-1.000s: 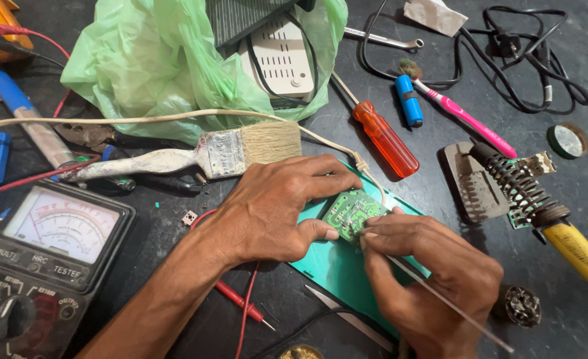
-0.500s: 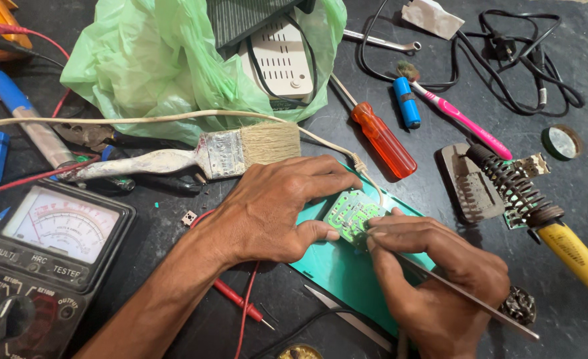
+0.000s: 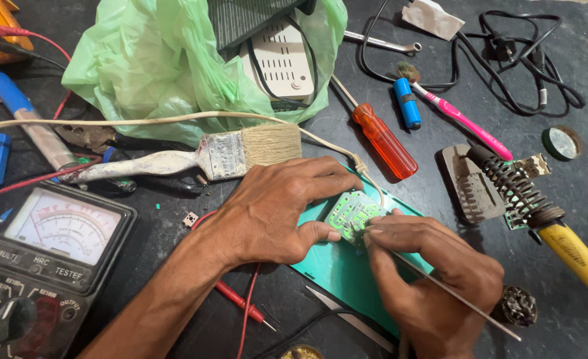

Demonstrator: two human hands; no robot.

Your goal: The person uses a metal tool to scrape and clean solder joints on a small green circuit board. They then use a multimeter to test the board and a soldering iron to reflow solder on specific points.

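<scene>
Pinching a thin metal rod (image 3: pixel 453 296) in my right hand (image 3: pixel 433 279), its long axis running from the green board (image 3: pixel 348 214) down toward the bench's bottom-right corner, my left hand (image 3: pixel 277 209) palm-down, steadying the board on a teal plate (image 3: pixel 337 266) mid-bench, green bag (image 3: pixel 174 60) at the top edge holding a white box (image 3: pixel 279 63).

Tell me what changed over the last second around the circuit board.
Little changed. The right hand shifted slightly, and the thin metal rod it holds now slants lower toward the bottom right. The left hand stayed pressed on the circuit board; the brush and soldering iron lie as before.
</scene>
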